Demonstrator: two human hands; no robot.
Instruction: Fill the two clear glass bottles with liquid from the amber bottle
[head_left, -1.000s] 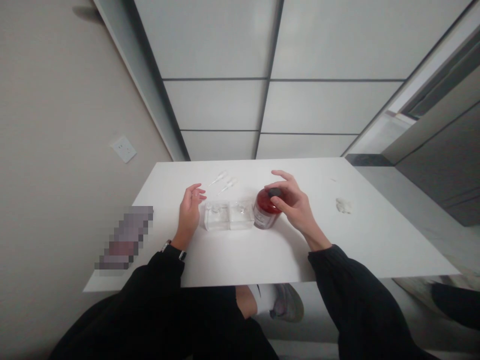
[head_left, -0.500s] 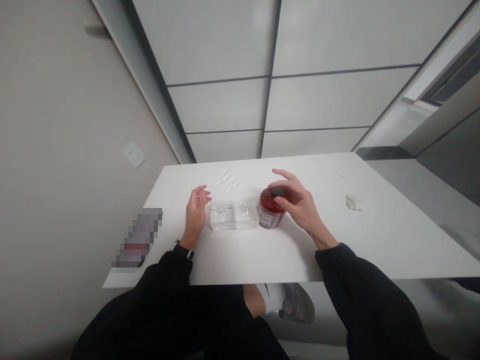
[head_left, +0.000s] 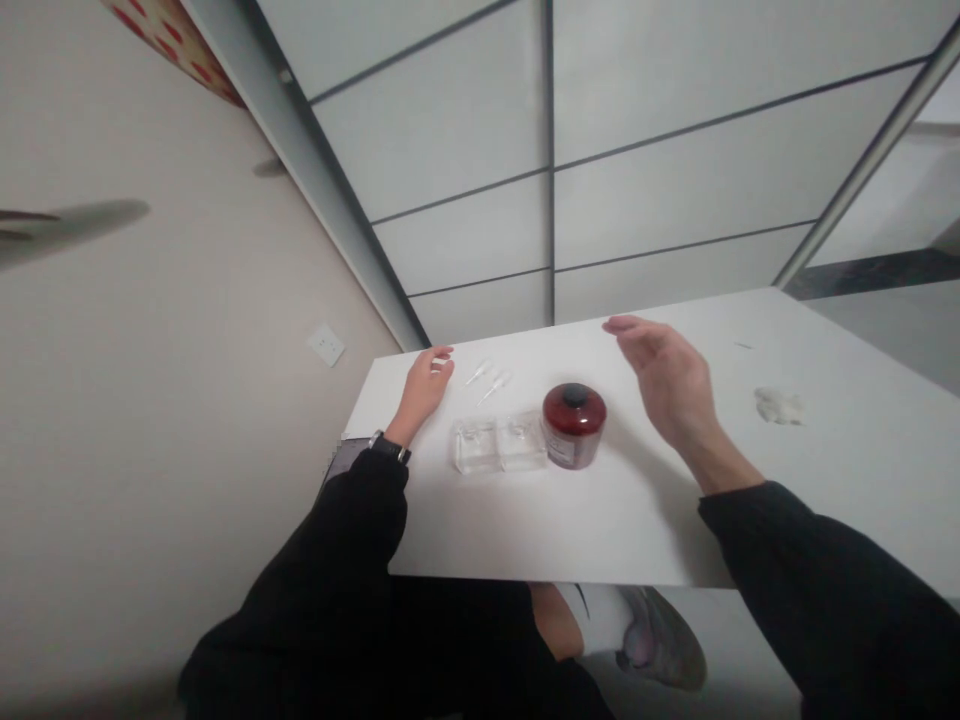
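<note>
A dark red jar with a black cap [head_left: 574,424] stands on the white table [head_left: 525,510]. Just left of it sit two clear square glass containers [head_left: 499,445], side by side. Two small clear droppers [head_left: 488,380] lie behind them. My right hand [head_left: 664,385] hovers to the right of the jar, fingers stretched out and apart, holding nothing. My left hand [head_left: 426,388] rests near the table's far left edge, left of the droppers, fingers loosely extended and empty. A watch sits on my left wrist.
A crumpled white scrap [head_left: 778,405] lies on the table to the right. A wall with a socket [head_left: 326,344] runs close along the table's left side. Frosted glass panels stand behind. My crossed leg and a shoe [head_left: 660,640] show under the front edge.
My right hand has let go of the jar's cap and lifted away to the right, now open. My left hand moved back toward the far left edge. The camera tilted and shifted left.
</note>
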